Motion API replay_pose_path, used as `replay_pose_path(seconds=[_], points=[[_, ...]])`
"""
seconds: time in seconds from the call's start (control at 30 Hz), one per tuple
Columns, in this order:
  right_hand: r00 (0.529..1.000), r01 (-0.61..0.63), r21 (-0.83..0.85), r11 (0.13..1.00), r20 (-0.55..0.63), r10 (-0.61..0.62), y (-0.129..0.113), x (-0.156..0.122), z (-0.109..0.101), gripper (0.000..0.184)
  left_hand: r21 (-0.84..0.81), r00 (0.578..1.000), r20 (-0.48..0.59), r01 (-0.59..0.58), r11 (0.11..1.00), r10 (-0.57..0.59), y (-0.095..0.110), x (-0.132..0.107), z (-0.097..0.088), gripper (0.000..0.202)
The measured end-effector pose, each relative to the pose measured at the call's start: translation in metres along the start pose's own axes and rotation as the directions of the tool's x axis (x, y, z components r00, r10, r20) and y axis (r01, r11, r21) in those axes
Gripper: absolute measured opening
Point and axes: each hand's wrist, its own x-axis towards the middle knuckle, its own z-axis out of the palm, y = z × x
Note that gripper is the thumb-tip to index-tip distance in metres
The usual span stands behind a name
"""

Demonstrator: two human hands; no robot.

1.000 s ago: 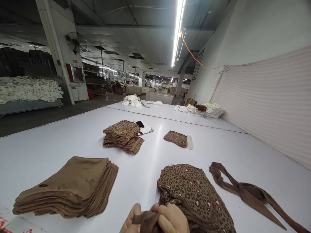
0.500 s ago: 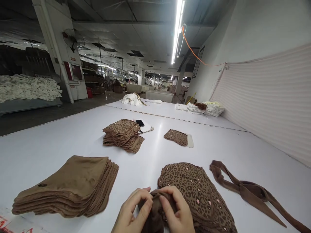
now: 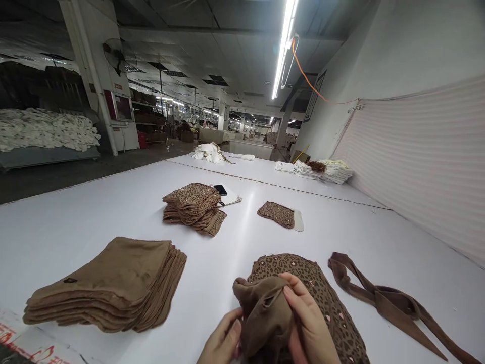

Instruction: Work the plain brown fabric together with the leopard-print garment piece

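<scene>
head view: right hand (image 3: 308,323) fingers (image 3: 293,298) clamped on a plain brown cloth piece (image 3: 263,316), left hand (image 3: 223,344) fingers pinching its lower edge, held just above the near tabletop (image 3: 94,212) edge. likely soft, light, limp knit, apt to droop and slide; best pinched at a seam or folded edge. directly beneath, one leopard-print pile (image 3: 326,303). just right, one bundle of brown strips (image 3: 382,301). left, one plain brown stack (image 3: 109,285). farther off, one leopard-print stack (image 3: 195,207), one phone (image 3: 220,189) on paper, one lone leopard piece (image 3: 276,213) beside a pale insert.
</scene>
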Motion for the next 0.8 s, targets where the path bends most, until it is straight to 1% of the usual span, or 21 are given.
replay_pose_path(seconds=[0.1, 0.13, 0.17, 0.2, 0.23, 0.27, 0.3, 0.33, 0.37, 0.4, 0.43, 0.47, 0.5, 0.53, 0.57, 0.6, 0.63, 0.7, 0.77, 0.8], points=[[0.997, -0.018, -0.094, 0.995, 0.075, 0.026, -0.013, -0.008, 0.000, 0.033, -0.155, 0.995, -0.090, 0.025, 0.988, -0.039, 0.023, 0.007, 0.002, 0.069], [0.995, -0.025, -0.126, 0.992, 0.090, 0.036, -0.017, -0.010, 0.000, 0.033, -0.184, 0.995, -0.080, 0.035, 0.982, -0.051, 0.030, 0.008, 0.003, 0.064], [0.994, -0.029, -0.159, 0.987, 0.095, 0.044, -0.021, -0.012, -0.001, 0.032, -0.211, 0.998, -0.025, 0.052, 0.976, -0.059, 0.037, 0.008, 0.003, 0.059], [0.994, -0.034, -0.192, 0.981, 0.095, 0.053, -0.024, -0.014, -0.001, 0.031, -0.227, 0.997, 0.058, 0.060, 0.972, -0.048, 0.042, 0.008, 0.004, 0.054], [0.993, -0.044, -0.222, 0.974, 0.096, 0.067, -0.027, -0.014, -0.003, 0.032, -0.233, 0.990, 0.138, 0.045, 0.971, -0.013, 0.047, 0.008, 0.004, 0.049], [0.992, -0.052, -0.257, 0.965, 0.097, 0.080, -0.029, -0.013, -0.006, 0.034, -0.240, 0.981, 0.193, 0.017, 0.971, 0.030, 0.051, 0.008, 0.005, 0.044], [0.992, -0.051, -0.302, 0.952, 0.093, 0.083, -0.031, -0.011, -0.010, 0.035, -0.248, 0.974, 0.216, -0.017, 0.969, 0.072, 0.055, 0.007, 0.005, 0.039], [0.994, -0.032, -0.364, 0.931, 0.089, 0.070, -0.032, -0.008, -0.016, 0.035, -0.251, 0.972, 0.209, -0.055, 0.967, 0.110, 0.058, 0.007, 0.005, 0.033], [0.996, 0.009, -0.457, 0.889, 0.081, 0.031, -0.033, -0.004, -0.023, 0.034, -0.241, 0.973, 0.182, -0.094, 0.966, 0.140, 0.063, 0.005, 0.004, 0.028], [0.997, 0.071, -0.579, 0.812, 0.073, -0.035, -0.034, 0.001, -0.032, 0.032, -0.220, 0.975, 0.149, -0.129, 0.967, 0.164, 0.067, 0.004, 0.003, 0.025], [0.991, 0.132, -0.708, 0.694, 0.073, -0.114, -0.035, 0.007, -0.040, 0.029, -0.192, 0.974, 0.125, -0.161, 0.968, 0.187, 0.071, 0.002, 0.001, 0.025], [0.978, 0.176, -0.819, 0.546, 0.083, -0.191, -0.035, 0.011, -0.048, 0.027, -0.161, 0.971, 0.117, -0.188, 0.969, 0.208, 0.076, -0.001, 0.000, 0.026], [0.963, 0.199, -0.892, 0.406, 0.100, -0.251, -0.035, 0.015, -0.055, 0.027, -0.131, 0.967, 0.118, -0.210, 0.969, 0.225, 0.079, -0.004, -0.002, 0.028], [0.949, 0.208, -0.932, 0.298, 0.119, -0.291, -0.034, 0.018, -0.060, 0.028, -0.102, 0.964, 0.124, -0.223, 0.969, 0.235, 0.082, -0.007, -0.004, 0.029], [0.941, 0.217, -0.946, 0.240, 0.137, -0.310, -0.033, 0.019, -0.063, 0.028, -0.076, 0.963, 0.126, -0.228, 0.971, 0.236, 0.083, -0.009, -0.005, 0.029], [0.935, 0.236, -0.943, 0.233, 0.155, -0.320, -0.033, 0.019, -0.064, 0.028, -0.051, 0.966, 0.113, -0.229, 0.972, 0.234, 0.084, -0.012, -0.006, 0.030], [0.932, 0.256, -0.931, 0.261, 0.167, -0.322, -0.032, 0.017, -0.064, 0.028, -0.028, 0.968, 0.084, -0.235, 0.972, 0.237, 0.084, -0.014, -0.006, 0.030], [0.940, 0.275, -0.888, 0.368, 0.168, -0.296, -0.031, 0.012, -0.063, 0.028, -0.001, 0.969, -0.005, -0.246, 0.969, 0.246, 0.082, -0.018, -0.005, 0.035], [0.961, 0.240, -0.841, 0.485, 0.134, -0.242, -0.029, 0.006, -0.062, 0.028, -0.028, 0.970, -0.084, -0.233, 0.972, 0.230, 0.082, -0.021, -0.002, 0.038], [0.972, 0.211, -0.824, 0.526, 0.118, -0.205, -0.027, 0.003, -0.062, 0.027, -0.049, 0.969, -0.097, -0.231, 0.972, 0.225, 0.082, -0.023, 0.000, 0.037]])
